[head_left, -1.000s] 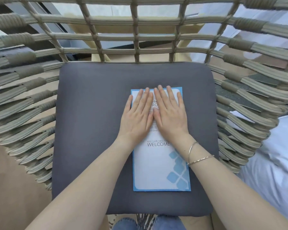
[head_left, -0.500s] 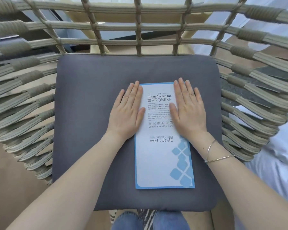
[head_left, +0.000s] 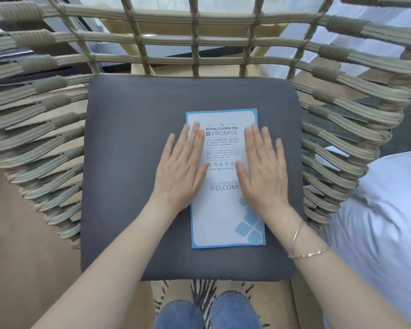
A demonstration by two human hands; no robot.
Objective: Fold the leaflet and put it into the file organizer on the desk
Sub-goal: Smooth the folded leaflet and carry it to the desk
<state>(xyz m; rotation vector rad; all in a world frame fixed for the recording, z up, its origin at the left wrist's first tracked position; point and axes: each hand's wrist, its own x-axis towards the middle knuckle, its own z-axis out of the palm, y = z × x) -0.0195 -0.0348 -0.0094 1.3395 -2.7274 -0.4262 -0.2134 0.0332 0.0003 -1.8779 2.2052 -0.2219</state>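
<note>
The leaflet [head_left: 223, 210] lies flat on a grey seat cushion [head_left: 133, 162] of a woven rope chair [head_left: 45, 110], slightly right of the cushion's centre, its long edges running away from the viewer. It presents as a narrow panel, white with a blue border, a blue tile pattern at the near right corner, and the printed words "Hilton Garden Inn PROMISE", "Guest Service" and "WELCOME" legible on its face.

Both hands rest palm down on the leaflet, fingers extended and close together, gripping nothing. The left hand [head_left: 179, 173] covers the left long edge: its thumb and inner fingers lie on the paper, while the outer fingers and heel of the palm rest on the cushion. The right hand [head_left: 263, 173] covers the right long edge in mirrored fashion, thumb pointing inward over the print. A strip of printed paper shows between the two hands; they do not touch each other. The right wrist carries two thin bracelets [head_left: 301, 245].

The chair's rope weave rises around the cushion at the back and both sides. White bedding [head_left: 384, 222] lies to the right of the chair. Blue denim knees [head_left: 209, 312] show at the near edge, below the cushion.
</note>
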